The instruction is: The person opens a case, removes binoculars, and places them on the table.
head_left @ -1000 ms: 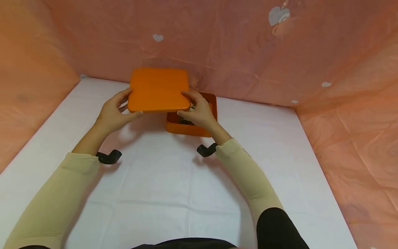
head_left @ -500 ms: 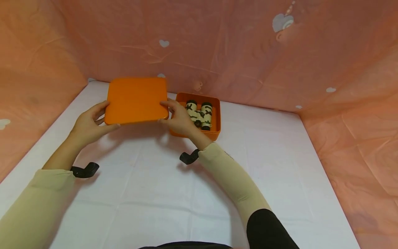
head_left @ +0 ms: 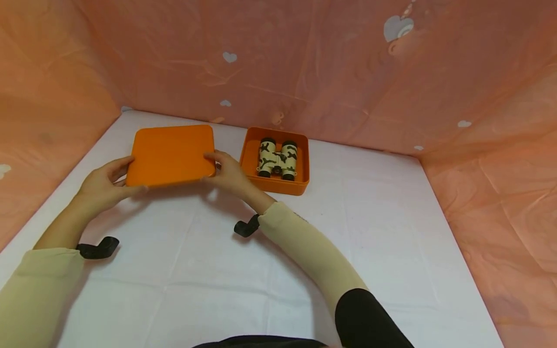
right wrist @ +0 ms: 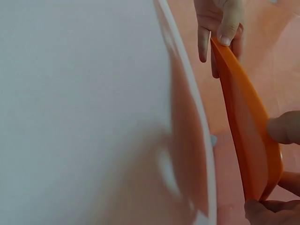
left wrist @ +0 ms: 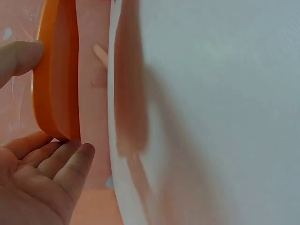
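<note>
Both hands hold an orange lid [head_left: 171, 154] above the left part of the table, its flat top facing up. My left hand [head_left: 102, 188] grips its left edge, thumb at the near corner. My right hand [head_left: 230, 174] pinches the right edge between thumb and fingers. Both wrist views show the lid's hollow underside [left wrist: 63, 70] and a gap between it and the tabletop. To the right stands an uncovered orange box [head_left: 278, 187]. Inside it lie camouflage-patterned binoculars [head_left: 277, 158] with black ends.
A white cloth [head_left: 217, 280] covers the table. Peach-coloured sheets with heart prints form a back wall [head_left: 304, 72] close behind the box, and side walls [head_left: 513, 203] at left and right. Black curved pieces [head_left: 99, 248] stick out at both wrists.
Both hands have carried the lid left and lowered it toward the table. The box and the binoculars, partly covered from view before, now show fully.
</note>
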{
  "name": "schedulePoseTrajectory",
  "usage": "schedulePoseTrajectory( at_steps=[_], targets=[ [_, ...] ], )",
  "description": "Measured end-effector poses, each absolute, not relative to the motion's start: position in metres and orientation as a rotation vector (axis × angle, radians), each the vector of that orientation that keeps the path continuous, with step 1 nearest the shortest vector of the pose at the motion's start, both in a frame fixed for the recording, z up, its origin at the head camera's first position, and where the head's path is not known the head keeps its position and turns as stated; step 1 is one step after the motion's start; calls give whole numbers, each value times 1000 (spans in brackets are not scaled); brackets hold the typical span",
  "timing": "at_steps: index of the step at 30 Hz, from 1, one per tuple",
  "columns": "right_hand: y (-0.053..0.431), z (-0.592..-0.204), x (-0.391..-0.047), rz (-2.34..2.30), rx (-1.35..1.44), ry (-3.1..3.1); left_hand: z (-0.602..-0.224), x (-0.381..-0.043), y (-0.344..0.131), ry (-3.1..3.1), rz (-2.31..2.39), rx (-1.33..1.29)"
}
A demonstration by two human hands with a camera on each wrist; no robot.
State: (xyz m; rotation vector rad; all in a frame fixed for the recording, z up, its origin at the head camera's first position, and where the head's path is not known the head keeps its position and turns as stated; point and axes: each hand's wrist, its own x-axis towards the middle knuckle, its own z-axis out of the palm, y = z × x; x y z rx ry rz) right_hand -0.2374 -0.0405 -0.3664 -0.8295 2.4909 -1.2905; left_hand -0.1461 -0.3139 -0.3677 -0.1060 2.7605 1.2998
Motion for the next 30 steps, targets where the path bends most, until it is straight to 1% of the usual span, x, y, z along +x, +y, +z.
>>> schedulePoseTrajectory(
  at_steps=[5, 18, 30],
  targets=[
    [-45, -371, -235, -1233, -819, 2500, -369, -146, -319, 2736, 1180, -130],
    [-52, -388, -233, -1077, -755, 2528, -381, -147, -323, 2671, 1106, -99],
    [-54, -393, -233, -1025, -721, 2549, -384, -149, -319, 2711, 1035, -101]
  ],
)
